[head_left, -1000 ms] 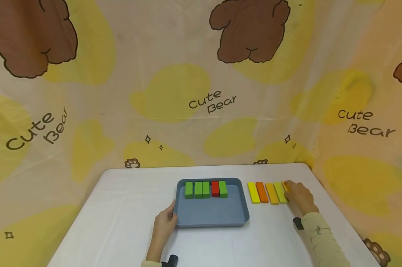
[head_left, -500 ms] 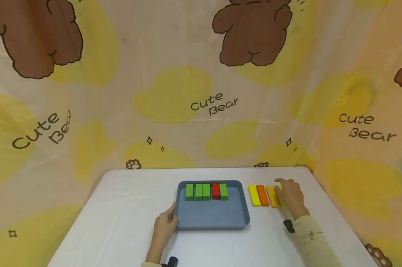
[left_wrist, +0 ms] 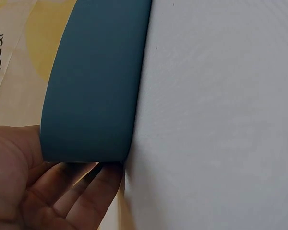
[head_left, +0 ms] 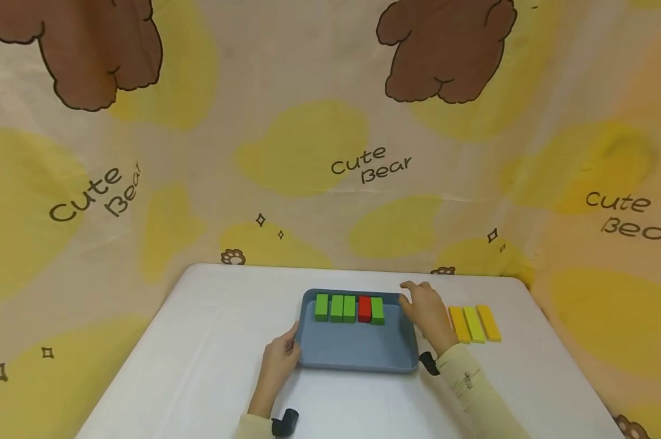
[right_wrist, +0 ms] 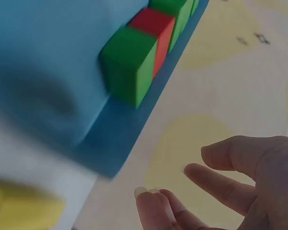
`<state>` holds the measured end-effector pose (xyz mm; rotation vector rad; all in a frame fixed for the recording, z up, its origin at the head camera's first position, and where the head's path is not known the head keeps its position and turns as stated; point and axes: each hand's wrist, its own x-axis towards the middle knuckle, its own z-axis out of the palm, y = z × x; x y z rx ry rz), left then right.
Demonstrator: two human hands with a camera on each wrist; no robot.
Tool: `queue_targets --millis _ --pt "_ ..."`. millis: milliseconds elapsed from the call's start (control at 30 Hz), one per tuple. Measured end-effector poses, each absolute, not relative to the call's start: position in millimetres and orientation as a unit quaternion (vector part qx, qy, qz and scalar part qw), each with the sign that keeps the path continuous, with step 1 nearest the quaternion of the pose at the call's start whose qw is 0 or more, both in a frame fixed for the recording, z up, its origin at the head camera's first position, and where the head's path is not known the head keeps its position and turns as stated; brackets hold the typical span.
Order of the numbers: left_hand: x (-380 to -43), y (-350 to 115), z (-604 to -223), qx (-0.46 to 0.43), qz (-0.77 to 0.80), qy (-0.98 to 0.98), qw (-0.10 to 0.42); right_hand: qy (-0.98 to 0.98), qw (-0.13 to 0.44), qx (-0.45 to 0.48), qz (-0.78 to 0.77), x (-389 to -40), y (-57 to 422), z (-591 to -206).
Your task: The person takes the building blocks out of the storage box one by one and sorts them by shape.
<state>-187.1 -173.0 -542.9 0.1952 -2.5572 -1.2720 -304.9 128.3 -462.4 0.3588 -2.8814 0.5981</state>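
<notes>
My left hand [head_left: 280,361] grips the left side of the blue-grey tray [head_left: 358,356], and the left wrist view shows its thumb and fingers at the tray's outer wall [left_wrist: 93,96]. Inside, along the far side, stand several green blocks [head_left: 322,308] and one red block [head_left: 364,309]. Over the tray's upper right corner is my right hand [head_left: 429,310], thumb and fingers apart with nothing between them. Right of it lie two amber blocks [head_left: 488,323] with a lime block [head_left: 474,324] between them. My right hand mostly hides the row's left end; a yellow block [right_wrist: 24,208] shows in the right wrist view.
A white table [head_left: 210,341] carries the tray and the blocks. Patterned cloth [head_left: 308,231] hangs behind and beside it. Black wrist mounts [head_left: 285,422] sit on both forearms.
My right hand has moved left from the far right end of the block row to the tray's right side, uncovering the rightmost blocks. The left hand stays at the tray. The head view has shifted slightly.
</notes>
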Motion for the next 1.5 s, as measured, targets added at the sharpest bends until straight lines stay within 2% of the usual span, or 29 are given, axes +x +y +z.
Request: queue_targets --millis 233,467,700,967,1500 --pt "-188 -171 -541 0.065 -0.445 -0.882 0.138 -0.972 0.045 0.129 0.19 -301 79 -472" --pt "-187 -172 -540 0.063 -0.444 -0.884 0.136 -0.973 0.025 0.124 0.194 -304 58 -480" --pt "-188 -172 -537 0.065 -0.439 -0.886 0.137 -0.978 0.018 0.116 0.171 -310 56 -481" --pt "-187 -171 -539 0.07 -0.44 -0.886 0.129 -0.978 -0.027 0.115 0.174 -311 58 -482" --pt "-186 -171 -541 0.063 -0.443 -0.885 0.13 -0.977 -0.027 0.124 0.171 -317 60 -486"
